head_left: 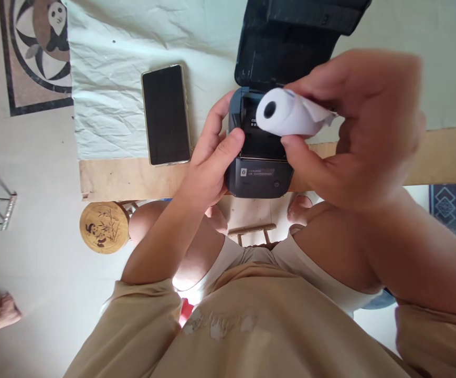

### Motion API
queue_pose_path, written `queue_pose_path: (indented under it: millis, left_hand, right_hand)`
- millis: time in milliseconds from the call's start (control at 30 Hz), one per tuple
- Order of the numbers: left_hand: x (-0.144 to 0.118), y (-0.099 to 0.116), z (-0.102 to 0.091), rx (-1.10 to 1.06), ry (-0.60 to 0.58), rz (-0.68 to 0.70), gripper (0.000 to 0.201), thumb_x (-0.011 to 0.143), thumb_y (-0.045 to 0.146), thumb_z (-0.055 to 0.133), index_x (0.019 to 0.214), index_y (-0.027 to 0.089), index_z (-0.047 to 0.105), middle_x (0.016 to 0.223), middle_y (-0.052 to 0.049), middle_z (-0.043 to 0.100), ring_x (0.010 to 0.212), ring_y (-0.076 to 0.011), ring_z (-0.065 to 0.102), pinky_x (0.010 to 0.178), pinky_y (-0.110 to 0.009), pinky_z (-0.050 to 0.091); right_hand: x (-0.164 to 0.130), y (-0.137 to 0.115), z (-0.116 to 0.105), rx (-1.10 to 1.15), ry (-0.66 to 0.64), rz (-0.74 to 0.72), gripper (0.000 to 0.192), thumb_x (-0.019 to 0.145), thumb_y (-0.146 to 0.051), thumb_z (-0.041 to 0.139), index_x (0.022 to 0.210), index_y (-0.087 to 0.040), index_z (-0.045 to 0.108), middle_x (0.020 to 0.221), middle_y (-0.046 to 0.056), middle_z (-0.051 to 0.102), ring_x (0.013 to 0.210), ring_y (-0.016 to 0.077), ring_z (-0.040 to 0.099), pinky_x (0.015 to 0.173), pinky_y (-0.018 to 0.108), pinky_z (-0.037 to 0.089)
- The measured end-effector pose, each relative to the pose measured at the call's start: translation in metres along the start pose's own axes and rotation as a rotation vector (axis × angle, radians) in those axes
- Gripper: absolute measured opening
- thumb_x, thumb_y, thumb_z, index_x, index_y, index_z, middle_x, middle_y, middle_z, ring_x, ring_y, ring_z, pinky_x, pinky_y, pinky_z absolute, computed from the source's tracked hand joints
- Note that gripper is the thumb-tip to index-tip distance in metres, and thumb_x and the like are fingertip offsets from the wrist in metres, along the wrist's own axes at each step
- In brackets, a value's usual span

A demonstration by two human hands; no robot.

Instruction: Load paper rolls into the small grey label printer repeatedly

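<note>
A small black label printer [260, 178] is gripped at its left side by my left hand [214, 157], the thumb on its rim. Its lid [283, 52] is swung up and back, so the dark paper bay [263, 144] shows. Over that bay my right hand [353, 126] pinches a white paper roll [286, 113] between thumb and fingers. The roll is tilted, its dark core hole facing left, and a loose paper end sticks out on the right. Motion blurs the back of my right hand.
A smartphone [167, 115] with a dark screen lies left of the printer on the pale cloth [109, 79]. The table's bare wooden edge [133, 178] runs along the front. Below it stands a round wooden stool [104, 227]. Another person's foot [3, 312] shows at the lower left.
</note>
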State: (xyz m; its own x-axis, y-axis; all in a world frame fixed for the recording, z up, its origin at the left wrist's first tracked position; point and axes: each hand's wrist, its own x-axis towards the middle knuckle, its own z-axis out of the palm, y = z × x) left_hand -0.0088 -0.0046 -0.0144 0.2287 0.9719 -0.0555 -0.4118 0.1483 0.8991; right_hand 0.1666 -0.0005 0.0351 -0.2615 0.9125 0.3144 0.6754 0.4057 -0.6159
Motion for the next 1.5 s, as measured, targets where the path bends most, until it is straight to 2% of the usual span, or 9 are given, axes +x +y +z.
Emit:
queue_pose_path:
  millis: [133, 267, 567, 800, 933, 1067, 1200, 1267, 1500]
  left_hand:
    - [-0.006, 0.008, 0.007, 0.026, -0.029, -0.01, 0.034, 0.089, 0.038, 0.049, 0.12, 0.026, 0.046, 0.106, 0.0, 0.063, 0.125, -0.0208, 0.052, 0.088, -0.028, 0.054]
    - [-0.005, 0.005, 0.007, 0.049, -0.015, -0.007, 0.038, 0.086, 0.042, 0.053, 0.12, 0.026, 0.047, 0.108, 0.0, 0.062, 0.115, -0.0187, 0.059, 0.079, -0.022, 0.054]
    - [-0.006, 0.005, 0.005, 0.08, 0.015, -0.033, 0.041, 0.085, 0.045, 0.054, 0.121, 0.027, 0.047, 0.104, -0.001, 0.064, 0.105, -0.0171, 0.064, 0.083, -0.023, 0.053]
    - [-0.004, 0.003, 0.005, 0.099, 0.048, -0.024, 0.063, 0.069, 0.06, 0.066, 0.121, 0.029, 0.048, 0.112, 0.0, 0.06, 0.124, -0.0256, 0.052, 0.092, -0.03, 0.051]
    - [-0.002, -0.003, -0.001, 0.14, -0.026, 0.014, 0.07, 0.066, 0.059, 0.069, 0.125, 0.032, 0.043, 0.112, 0.001, 0.061, 0.11, -0.0222, 0.06, 0.079, -0.027, 0.053]
    - [0.002, -0.009, -0.011, 0.123, -0.135, 0.14, 0.057, 0.074, 0.041, 0.068, 0.124, 0.029, 0.045, 0.11, 0.001, 0.062, 0.086, -0.0123, 0.059, 0.071, -0.022, 0.049]
    - [0.006, -0.015, -0.017, 0.148, -0.232, 0.271, 0.066, 0.067, 0.027, 0.074, 0.126, 0.028, 0.045, 0.112, 0.002, 0.06, 0.097, -0.0131, 0.056, 0.079, -0.018, 0.048]
    - [0.008, -0.02, -0.019, 0.164, -0.211, 0.223, 0.068, 0.071, 0.026, 0.07, 0.132, 0.028, 0.039, 0.12, 0.0, 0.056, 0.095, -0.0126, 0.058, 0.078, -0.02, 0.048]
    - [0.012, -0.031, -0.017, 0.231, -0.166, 0.331, 0.08, 0.063, 0.047, 0.074, 0.131, 0.029, 0.035, 0.097, 0.0, 0.057, 0.1, -0.0181, 0.061, 0.075, -0.024, 0.05]
  right_hand:
    - [0.001, 0.002, 0.005, -0.219, 0.026, -0.173, 0.026, 0.079, -0.017, 0.055, 0.105, -0.02, 0.052, 0.114, 0.0, 0.061, 0.103, 0.0144, 0.062, 0.078, 0.028, 0.051]
    - [0.004, 0.006, 0.007, -0.187, 0.003, -0.244, 0.01, 0.08, -0.015, 0.054, 0.088, -0.021, 0.054, 0.106, -0.002, 0.065, 0.095, 0.0132, 0.064, 0.075, 0.029, 0.052]
    - [-0.002, 0.009, 0.005, -0.148, 0.198, -0.461, 0.013, 0.069, -0.013, 0.061, 0.077, -0.021, 0.054, 0.078, -0.002, 0.062, 0.074, 0.0147, 0.057, 0.066, 0.032, 0.041]
    - [-0.006, 0.002, 0.007, -0.083, 0.22, -0.65, 0.014, 0.067, -0.016, 0.064, 0.071, -0.02, 0.051, 0.069, -0.004, 0.06, 0.063, 0.0108, 0.053, 0.06, 0.03, 0.034]
    - [-0.011, 0.0, 0.013, -0.086, 0.171, -0.653, 0.011, 0.075, -0.022, 0.06, 0.071, -0.021, 0.049, 0.066, -0.006, 0.06, 0.063, 0.0087, 0.053, 0.06, 0.029, 0.034]
    - [-0.015, -0.001, 0.016, -0.061, 0.076, -0.67, 0.007, 0.078, -0.023, 0.059, 0.077, -0.022, 0.052, 0.074, -0.008, 0.063, 0.067, 0.0068, 0.054, 0.062, 0.029, 0.036]
    - [-0.016, 0.0, 0.015, -0.047, 0.033, -0.671, 0.011, 0.076, -0.027, 0.062, 0.078, -0.022, 0.053, 0.076, -0.009, 0.064, 0.073, 0.0081, 0.055, 0.064, 0.029, 0.037]
    - [-0.015, 0.001, 0.012, -0.049, 0.022, -0.656, 0.014, 0.074, -0.029, 0.065, 0.079, -0.022, 0.054, 0.08, -0.008, 0.064, 0.076, 0.0105, 0.056, 0.065, 0.03, 0.039]
    - [-0.01, 0.002, 0.001, -0.182, 0.038, -0.373, 0.015, 0.078, -0.015, 0.056, 0.092, -0.017, 0.054, 0.082, -0.002, 0.059, 0.064, 0.0049, 0.048, 0.056, 0.022, 0.039]
